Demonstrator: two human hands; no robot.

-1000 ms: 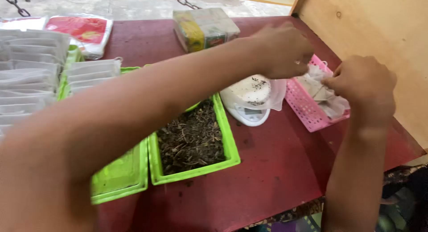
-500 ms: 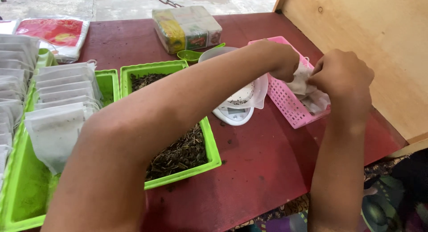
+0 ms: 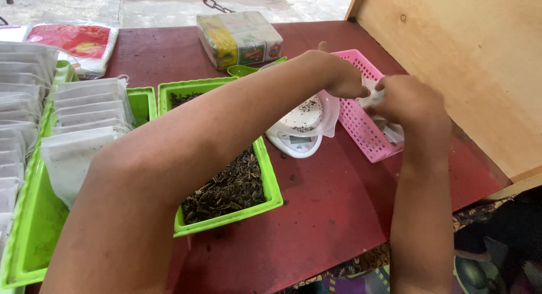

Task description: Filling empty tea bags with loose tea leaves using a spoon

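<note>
We have both hands over the pink plastic lattice basket (image 3: 361, 130) that sits near the right edge of the dark red worktop (image 3: 339, 215), beside the plywood wall (image 3: 468, 62). Our left hand (image 3: 339, 76), reaching across from the far side, and our right hand (image 3: 409, 99) meet at a small white paper sachet (image 3: 372, 96); the fingers of both look closed in a pinch on it, though the right hand hides most of it, so we cannot tell exactly how the grip sits. We judge the step in hand to be working the sachet's mouth above the basket; the next move would call for a steady pinch so nothing spills. Just beside the basket stands a white digital kitchen scale (image 3: 299, 133) carrying a clear bowl dusted with dark flecks, and nearer the front edge a bright green plastic tray of dried dark herb (image 3: 231, 184). At the left edge, a second green tray of stacked white sachets (image 3: 79, 130). Compared with half a second ago, our hands sit in nearly the same place over the basket, and the view has shifted slightly, so the trays appear further right.
</note>
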